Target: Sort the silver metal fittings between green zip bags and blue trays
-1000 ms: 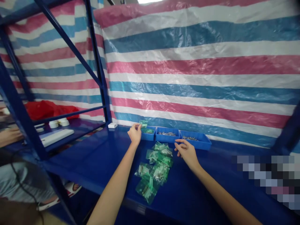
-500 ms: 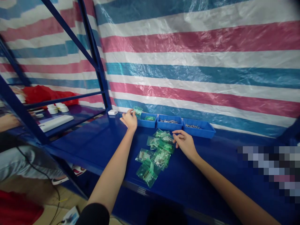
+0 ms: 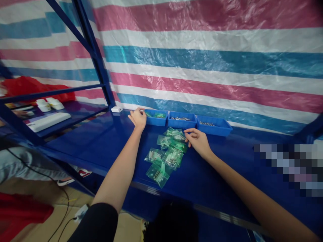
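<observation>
My left hand (image 3: 138,118) is at the left end of the left blue bin (image 3: 161,122), back of the hand towards me. Its fingers are bent, and their tips are hidden behind the hand, so whatever they hold does not show. Small green plastic bags (image 3: 159,115) lie inside that bin. My right hand (image 3: 198,141), fingers loosely bent and apart, rests at the right edge of a loose pile of green bags (image 3: 174,156). These clear-green bags hold thin metal and pale pieces. I cannot tell whether the right fingertips touch a bag.
The middle bin (image 3: 181,124) and right bin (image 3: 219,129) hold small metal parts. A white box (image 3: 116,109) stands left of them. Blue frame bars (image 3: 97,67) divide this table from another, with white jars (image 3: 50,104) and a person's hand (image 3: 21,113). A striped sheet hangs behind.
The green bag that my left hand held up over the left bin no longer shows, and that hand is lower against the bin. My right hand stays by the pile. The view has tilted down.
</observation>
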The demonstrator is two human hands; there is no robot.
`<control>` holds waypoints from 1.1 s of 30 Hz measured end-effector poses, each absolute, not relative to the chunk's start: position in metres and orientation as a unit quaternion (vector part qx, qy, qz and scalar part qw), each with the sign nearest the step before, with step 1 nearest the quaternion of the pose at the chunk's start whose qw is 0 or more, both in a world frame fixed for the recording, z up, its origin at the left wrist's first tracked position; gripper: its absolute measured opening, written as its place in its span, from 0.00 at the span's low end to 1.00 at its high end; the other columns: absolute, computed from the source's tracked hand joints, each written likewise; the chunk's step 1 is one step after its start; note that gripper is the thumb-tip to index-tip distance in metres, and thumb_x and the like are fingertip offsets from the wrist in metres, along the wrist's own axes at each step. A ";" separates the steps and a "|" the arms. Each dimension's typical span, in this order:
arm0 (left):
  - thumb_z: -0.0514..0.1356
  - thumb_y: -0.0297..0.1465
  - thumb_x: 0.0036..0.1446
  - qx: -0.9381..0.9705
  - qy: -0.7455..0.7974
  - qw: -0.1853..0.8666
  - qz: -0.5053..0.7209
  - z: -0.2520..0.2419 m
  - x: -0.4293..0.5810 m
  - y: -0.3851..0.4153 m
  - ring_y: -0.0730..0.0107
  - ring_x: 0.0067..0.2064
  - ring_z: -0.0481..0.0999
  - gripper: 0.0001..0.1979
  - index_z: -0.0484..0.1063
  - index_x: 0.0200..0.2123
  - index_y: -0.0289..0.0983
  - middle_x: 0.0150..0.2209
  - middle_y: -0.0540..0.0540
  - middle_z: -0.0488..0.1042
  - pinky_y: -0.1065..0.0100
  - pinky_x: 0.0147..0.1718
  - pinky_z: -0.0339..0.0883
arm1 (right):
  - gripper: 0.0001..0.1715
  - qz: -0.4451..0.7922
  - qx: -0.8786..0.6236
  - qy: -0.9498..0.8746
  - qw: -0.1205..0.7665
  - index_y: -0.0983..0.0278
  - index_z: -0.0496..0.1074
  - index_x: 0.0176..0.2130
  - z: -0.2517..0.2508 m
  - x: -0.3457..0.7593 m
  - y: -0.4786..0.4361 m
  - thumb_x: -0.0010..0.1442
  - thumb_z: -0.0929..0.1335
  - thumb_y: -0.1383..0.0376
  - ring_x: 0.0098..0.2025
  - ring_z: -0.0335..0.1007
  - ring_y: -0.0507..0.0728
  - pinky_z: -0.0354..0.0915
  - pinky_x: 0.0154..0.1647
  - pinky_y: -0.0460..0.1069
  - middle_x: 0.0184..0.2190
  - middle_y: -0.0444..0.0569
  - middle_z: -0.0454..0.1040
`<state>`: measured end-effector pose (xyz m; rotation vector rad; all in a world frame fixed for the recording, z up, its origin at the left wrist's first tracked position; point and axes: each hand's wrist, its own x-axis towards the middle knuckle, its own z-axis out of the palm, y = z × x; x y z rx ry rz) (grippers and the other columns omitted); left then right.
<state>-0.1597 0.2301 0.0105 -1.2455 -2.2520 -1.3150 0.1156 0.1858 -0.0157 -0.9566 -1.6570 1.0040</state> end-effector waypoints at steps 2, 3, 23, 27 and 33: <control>0.51 0.27 0.55 -0.430 -0.777 0.129 -0.442 0.009 -0.160 0.231 0.55 0.46 0.63 0.11 0.72 0.38 0.39 0.33 0.44 0.74 0.57 0.46 0.50 | 0.17 0.406 -0.392 -0.680 0.468 0.66 0.71 0.34 -0.016 0.116 0.187 0.50 0.67 0.55 0.14 0.61 0.48 0.57 0.17 0.44 0.17 0.43 0.71; 0.51 0.27 0.55 -0.430 -0.778 0.133 -0.438 0.009 -0.159 0.232 0.55 0.46 0.63 0.12 0.72 0.39 0.39 0.34 0.44 0.74 0.56 0.47 0.50 | 0.17 0.404 -0.392 -0.682 0.467 0.66 0.71 0.34 -0.016 0.116 0.187 0.50 0.67 0.56 0.14 0.61 0.48 0.58 0.17 0.44 0.18 0.43 0.71; 0.51 0.26 0.54 -0.474 -0.753 0.181 -0.420 0.016 -0.140 0.226 0.51 0.50 0.61 0.11 0.69 0.39 0.38 0.44 0.41 0.67 0.52 0.50 0.51 | 0.12 0.177 -0.473 -0.740 0.445 0.60 0.75 0.33 -0.021 0.120 0.191 0.47 0.68 0.60 0.26 0.62 0.52 0.56 0.26 0.46 0.30 0.45 0.73; 0.51 0.26 0.52 -0.465 -0.753 0.182 -0.429 0.016 -0.141 0.227 0.51 0.49 0.62 0.11 0.69 0.38 0.38 0.44 0.40 0.67 0.51 0.48 0.53 | 0.23 0.133 -0.491 -0.762 0.400 0.58 0.72 0.43 -0.022 0.120 0.187 0.47 0.68 0.53 0.30 0.65 0.53 0.59 0.27 0.48 0.41 0.48 0.70; 0.51 0.26 0.54 -0.503 -0.679 0.219 -0.488 0.029 -0.125 0.225 0.54 0.48 0.63 0.09 0.68 0.36 0.38 0.41 0.42 0.67 0.52 0.49 0.53 | 0.28 0.097 -0.480 -0.807 0.331 0.57 0.68 0.50 -0.029 0.120 0.190 0.52 0.65 0.49 0.38 0.66 0.59 0.62 0.33 0.52 0.45 0.50 0.71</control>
